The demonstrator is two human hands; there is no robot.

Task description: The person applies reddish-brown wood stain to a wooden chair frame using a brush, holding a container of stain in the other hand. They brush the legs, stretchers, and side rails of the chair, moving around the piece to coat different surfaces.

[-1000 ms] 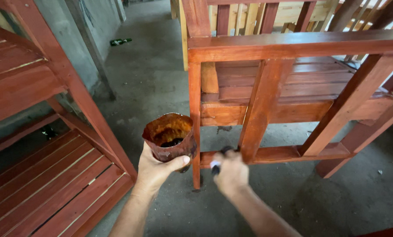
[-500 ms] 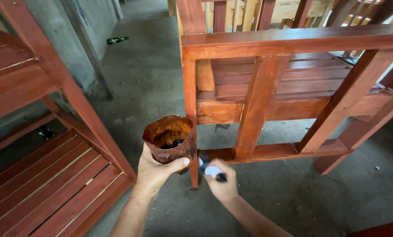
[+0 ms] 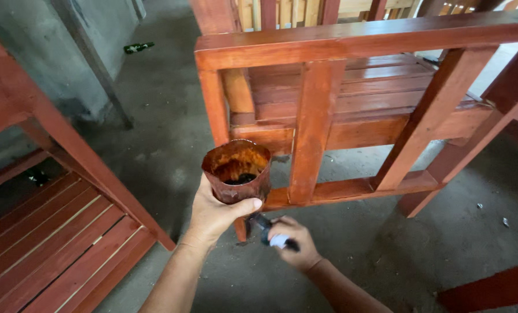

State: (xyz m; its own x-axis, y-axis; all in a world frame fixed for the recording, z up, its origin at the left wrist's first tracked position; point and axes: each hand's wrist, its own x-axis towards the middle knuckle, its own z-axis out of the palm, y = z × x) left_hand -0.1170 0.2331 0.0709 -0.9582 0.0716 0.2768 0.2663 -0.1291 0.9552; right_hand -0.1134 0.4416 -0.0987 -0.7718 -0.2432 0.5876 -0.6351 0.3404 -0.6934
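Below the front corner leg of the red-brown wooden bench frame, both hands work close together over the grey concrete floor. Left of that leg, the left hand is wrapped around a cut-off plastic cup, fingers behind it and the thumb pressed across its lower front; the cup stands upright, its walls smeared dark brown, with a pool of dark stain at the bottom. The cup's rim sits just in front of the leg and hides part of it. Just below and right of the cup, the right hand is closed around a small brush with a dark handle and a pale band; the brush end points up and left toward the foot of the leg, near or touching it, though contact cannot be told for sure. The frame's lower rail runs rightward from the leg, just above the right hand. Behind the rail lie the frame's horizontal slats, all coated the same glossy red-brown. Far left of the leg stands another stained wooden frame with a slatted bottom shelf. Well beyond the bench frame, at upper left, a dark green bottle lies on the floor beside a grey wall.
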